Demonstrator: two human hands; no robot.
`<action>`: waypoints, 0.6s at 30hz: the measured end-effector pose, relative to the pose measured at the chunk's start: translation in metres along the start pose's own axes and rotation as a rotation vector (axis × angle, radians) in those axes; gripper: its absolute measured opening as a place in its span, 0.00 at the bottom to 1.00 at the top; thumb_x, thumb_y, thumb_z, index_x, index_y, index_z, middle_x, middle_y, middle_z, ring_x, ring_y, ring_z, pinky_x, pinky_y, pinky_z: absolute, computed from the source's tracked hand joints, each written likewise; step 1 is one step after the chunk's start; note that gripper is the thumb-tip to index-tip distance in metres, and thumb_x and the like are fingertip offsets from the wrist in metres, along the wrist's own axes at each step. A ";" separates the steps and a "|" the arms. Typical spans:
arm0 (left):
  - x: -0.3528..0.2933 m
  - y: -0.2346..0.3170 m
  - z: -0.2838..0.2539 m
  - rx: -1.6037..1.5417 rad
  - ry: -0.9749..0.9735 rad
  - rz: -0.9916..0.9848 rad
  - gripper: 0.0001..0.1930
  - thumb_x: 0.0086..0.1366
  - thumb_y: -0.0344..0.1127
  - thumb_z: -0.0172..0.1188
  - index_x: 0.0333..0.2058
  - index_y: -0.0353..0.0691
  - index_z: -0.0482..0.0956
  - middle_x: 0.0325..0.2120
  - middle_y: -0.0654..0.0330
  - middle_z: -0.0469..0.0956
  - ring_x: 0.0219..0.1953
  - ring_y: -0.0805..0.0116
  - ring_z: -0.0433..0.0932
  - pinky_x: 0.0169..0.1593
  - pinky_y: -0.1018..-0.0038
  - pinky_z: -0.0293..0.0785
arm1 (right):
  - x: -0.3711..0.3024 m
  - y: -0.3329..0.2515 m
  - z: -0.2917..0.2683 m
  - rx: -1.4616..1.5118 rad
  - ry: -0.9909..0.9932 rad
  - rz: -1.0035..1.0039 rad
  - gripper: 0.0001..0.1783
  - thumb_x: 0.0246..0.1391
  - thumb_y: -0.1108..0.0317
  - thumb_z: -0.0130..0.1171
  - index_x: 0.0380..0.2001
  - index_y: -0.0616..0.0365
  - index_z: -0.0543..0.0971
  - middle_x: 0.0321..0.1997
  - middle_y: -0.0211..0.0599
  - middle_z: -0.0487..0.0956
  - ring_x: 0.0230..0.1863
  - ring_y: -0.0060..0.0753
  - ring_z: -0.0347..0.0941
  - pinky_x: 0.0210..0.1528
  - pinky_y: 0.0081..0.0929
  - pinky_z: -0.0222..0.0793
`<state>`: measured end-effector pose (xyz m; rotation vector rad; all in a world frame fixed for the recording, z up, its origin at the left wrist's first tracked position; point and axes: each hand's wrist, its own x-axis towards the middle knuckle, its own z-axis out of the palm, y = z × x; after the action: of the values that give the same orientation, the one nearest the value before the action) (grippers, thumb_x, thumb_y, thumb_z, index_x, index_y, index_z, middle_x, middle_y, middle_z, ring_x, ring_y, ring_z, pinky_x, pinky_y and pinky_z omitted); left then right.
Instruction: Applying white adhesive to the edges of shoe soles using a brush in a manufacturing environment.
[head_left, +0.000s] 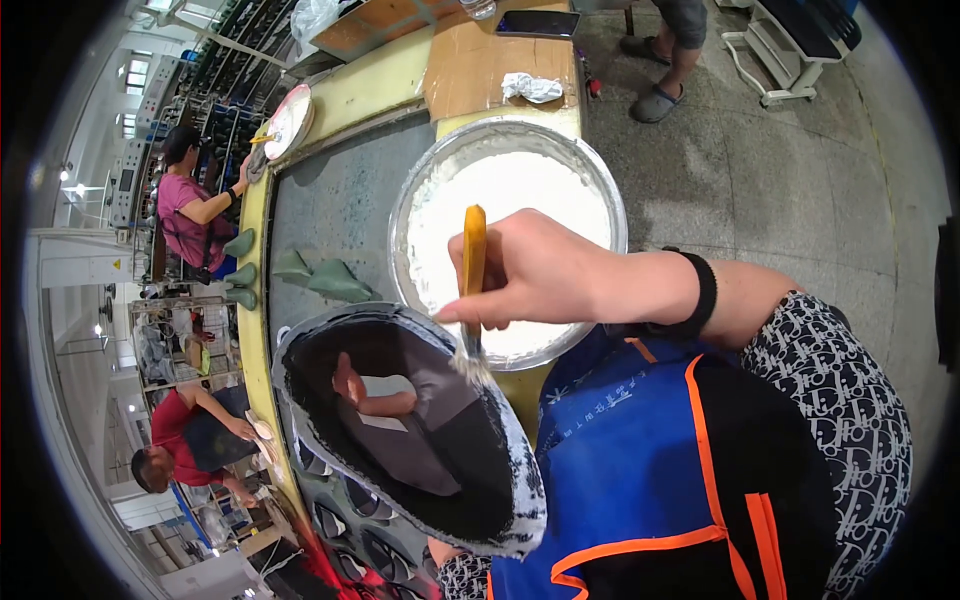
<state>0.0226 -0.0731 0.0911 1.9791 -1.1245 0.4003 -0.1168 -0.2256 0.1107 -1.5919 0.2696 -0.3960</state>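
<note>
A brush with a yellow handle [475, 250] is pinched in my right hand [535, 270], in front of a metal basin [617, 205] of white paste [520, 190]. Its whitish bristles point down and meet the upper right edge of a dark shoe upper [450, 440], as far as I can tell. White smears line that edge, mostly on the right side. My left hand [375, 395] supports the upper from beneath; its fingers show inside the hollow, curled beside a pale patch. The rest of that hand is hidden by the upper.
Green shoe lasts [335, 280] lie on the grey bench top [340, 190], with more shoe parts [360, 535] below left. Cardboard [455, 65] bears a crumpled white tissue [532, 88] and a phone [538, 23]. Two co-workers [190, 215] stand across the bench; another person's legs [680, 65] are behind.
</note>
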 end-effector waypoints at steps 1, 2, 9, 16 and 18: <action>-0.003 -0.008 -0.001 0.008 0.049 0.023 0.26 0.68 0.38 0.54 0.60 0.32 0.59 0.52 0.49 0.68 0.52 0.59 0.72 0.56 0.64 0.70 | 0.003 0.004 0.002 0.005 -0.011 -0.003 0.17 0.55 0.62 0.67 0.23 0.60 0.73 0.22 0.30 0.80 0.23 0.18 0.75 0.27 0.20 0.68; -0.006 -0.018 0.001 0.007 0.095 0.048 0.25 0.68 0.38 0.53 0.59 0.32 0.61 0.51 0.49 0.69 0.51 0.59 0.73 0.54 0.65 0.71 | 0.006 0.012 0.002 -0.029 0.091 -0.080 0.16 0.55 0.62 0.67 0.24 0.60 0.73 0.22 0.31 0.80 0.24 0.17 0.75 0.27 0.19 0.68; -0.023 -0.037 -0.034 -0.507 0.116 -0.483 0.19 0.74 0.42 0.45 0.53 0.31 0.68 0.45 0.52 0.75 0.47 0.64 0.77 0.48 0.69 0.78 | 0.007 0.031 -0.018 -0.046 0.467 -0.212 0.12 0.56 0.62 0.63 0.31 0.59 0.75 0.23 0.32 0.77 0.25 0.20 0.73 0.28 0.22 0.68; -0.081 -0.197 -0.086 -1.074 0.346 -1.011 0.18 0.68 0.34 0.54 0.56 0.38 0.70 0.50 0.53 0.77 0.48 0.58 0.79 0.47 0.62 0.81 | 0.000 0.055 -0.037 0.195 0.451 -0.067 0.13 0.61 0.60 0.59 0.40 0.59 0.77 0.37 0.33 0.79 0.32 0.23 0.77 0.35 0.20 0.75; -0.106 -0.234 -0.091 -1.071 0.312 -1.149 0.17 0.67 0.33 0.56 0.55 0.45 0.71 0.49 0.55 0.77 0.44 0.56 0.80 0.43 0.60 0.82 | -0.002 0.053 -0.037 0.230 0.422 0.016 0.15 0.62 0.59 0.57 0.43 0.59 0.77 0.40 0.34 0.79 0.34 0.25 0.79 0.35 0.20 0.76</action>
<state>0.1674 0.1228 -0.0310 1.1984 0.1587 -0.4322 -0.1303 -0.2618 0.0587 -1.2696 0.5382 -0.7249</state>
